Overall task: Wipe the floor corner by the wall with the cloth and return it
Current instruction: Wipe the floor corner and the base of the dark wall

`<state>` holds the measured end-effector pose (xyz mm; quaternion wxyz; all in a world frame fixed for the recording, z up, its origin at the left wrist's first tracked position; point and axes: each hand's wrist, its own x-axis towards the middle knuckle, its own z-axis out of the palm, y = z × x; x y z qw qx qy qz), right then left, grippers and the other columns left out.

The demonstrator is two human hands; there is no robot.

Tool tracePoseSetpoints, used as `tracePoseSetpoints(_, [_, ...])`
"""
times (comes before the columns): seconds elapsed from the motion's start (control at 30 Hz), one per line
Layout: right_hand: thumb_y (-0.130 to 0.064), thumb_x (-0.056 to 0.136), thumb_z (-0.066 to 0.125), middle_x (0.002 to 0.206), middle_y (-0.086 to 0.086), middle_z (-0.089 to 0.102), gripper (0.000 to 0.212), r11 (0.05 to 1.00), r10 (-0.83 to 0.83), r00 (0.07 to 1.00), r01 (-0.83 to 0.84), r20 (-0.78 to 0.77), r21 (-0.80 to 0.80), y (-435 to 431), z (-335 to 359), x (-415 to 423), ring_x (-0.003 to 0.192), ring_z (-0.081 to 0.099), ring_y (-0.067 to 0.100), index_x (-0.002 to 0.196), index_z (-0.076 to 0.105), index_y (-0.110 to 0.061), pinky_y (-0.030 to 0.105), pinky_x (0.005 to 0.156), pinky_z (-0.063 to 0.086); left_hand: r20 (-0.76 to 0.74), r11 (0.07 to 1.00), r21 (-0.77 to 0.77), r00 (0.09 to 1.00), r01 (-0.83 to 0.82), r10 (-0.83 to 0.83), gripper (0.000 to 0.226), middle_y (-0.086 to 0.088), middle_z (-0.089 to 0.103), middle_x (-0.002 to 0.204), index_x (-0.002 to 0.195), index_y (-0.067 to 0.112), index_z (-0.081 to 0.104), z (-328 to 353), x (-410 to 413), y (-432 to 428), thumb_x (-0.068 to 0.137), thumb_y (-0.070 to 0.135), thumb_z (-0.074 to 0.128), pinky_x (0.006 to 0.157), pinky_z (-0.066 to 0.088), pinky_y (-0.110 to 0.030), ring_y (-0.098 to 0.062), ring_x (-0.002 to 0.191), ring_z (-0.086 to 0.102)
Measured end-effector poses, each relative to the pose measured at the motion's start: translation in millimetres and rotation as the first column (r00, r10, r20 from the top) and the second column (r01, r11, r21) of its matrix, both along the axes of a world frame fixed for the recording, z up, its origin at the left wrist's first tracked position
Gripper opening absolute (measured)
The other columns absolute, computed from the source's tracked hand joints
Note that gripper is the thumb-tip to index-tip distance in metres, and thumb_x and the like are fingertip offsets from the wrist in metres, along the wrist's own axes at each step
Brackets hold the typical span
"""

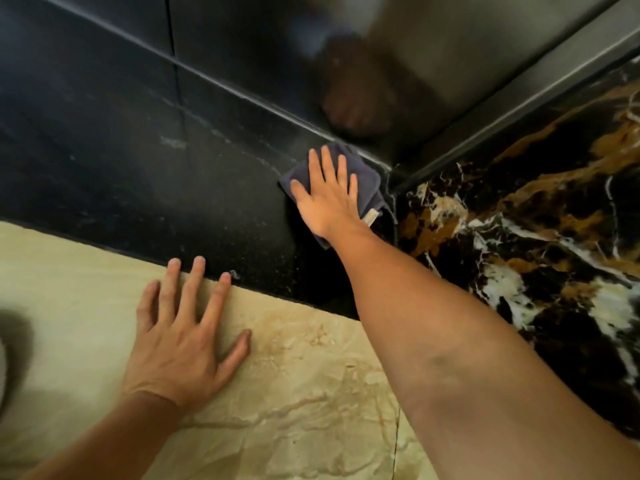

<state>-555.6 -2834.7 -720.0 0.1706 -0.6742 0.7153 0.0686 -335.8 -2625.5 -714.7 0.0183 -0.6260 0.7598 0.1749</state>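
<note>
A folded dark blue cloth (367, 183) lies on the black floor strip (207, 188), right in the corner where the dark wall (104, 64) meets the shiny metal panel (467, 46). My right hand (327, 199) presses flat on the cloth with fingers spread, covering most of it. A pale label shows at the cloth's right edge. My left hand (183, 337) rests palm down on the beige marble floor (311, 393), fingers apart, holding nothing.
Black-and-gold veined marble (536, 237) covers the floor to the right of the corner. A metal threshold rail (519, 109) runs diagonally along the shiny panel. A dark blurred shape (14, 355) sits at the left edge.
</note>
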Motion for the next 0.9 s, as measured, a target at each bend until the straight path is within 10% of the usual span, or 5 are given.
tracePoseSetpoints(0.2, [-0.054,0.096,0.028,0.168,-0.005,-0.009,0.072,0.997,0.068,0.998,-0.068,0.003,0.034,16,15,-16,0.152,-0.014,0.021,0.158,0.000,-0.029,0.049,0.122,-0.002,0.001,1.000,0.019,1.000,0.016,-0.016,0.086,-0.023,0.027,0.162,0.153,0.019,0.034,2,-1,1,0.084,0.069,0.037,0.120,0.019,-0.059,-0.045,0.152,0.017])
tracePoseSetpoints(0.5, [-0.067,0.077,0.040,0.157,-0.010,-0.030,0.093,0.960,-0.037,0.998,0.023,0.045,0.280,313,36,-6,0.154,-0.003,0.029,0.157,0.003,-0.037,0.035,0.119,0.004,-0.009,0.995,0.103,1.000,-0.002,0.003,0.087,-0.019,0.021,0.164,0.154,0.022,0.028,15,1,-4,0.083,0.072,0.024,0.122,0.016,-0.058,-0.041,0.153,0.009])
tracePoseSetpoints(0.9, [-0.042,0.092,0.061,0.167,0.004,-0.015,0.095,0.940,0.035,0.999,-0.037,0.012,0.339,41,55,-17,0.151,-0.013,0.035,0.158,-0.002,-0.018,0.044,0.122,0.003,0.035,0.999,0.055,0.999,-0.001,-0.001,0.087,-0.017,0.009,0.168,0.158,0.025,0.018,12,-2,2,0.086,0.075,0.014,0.124,0.006,-0.055,-0.037,0.155,-0.005])
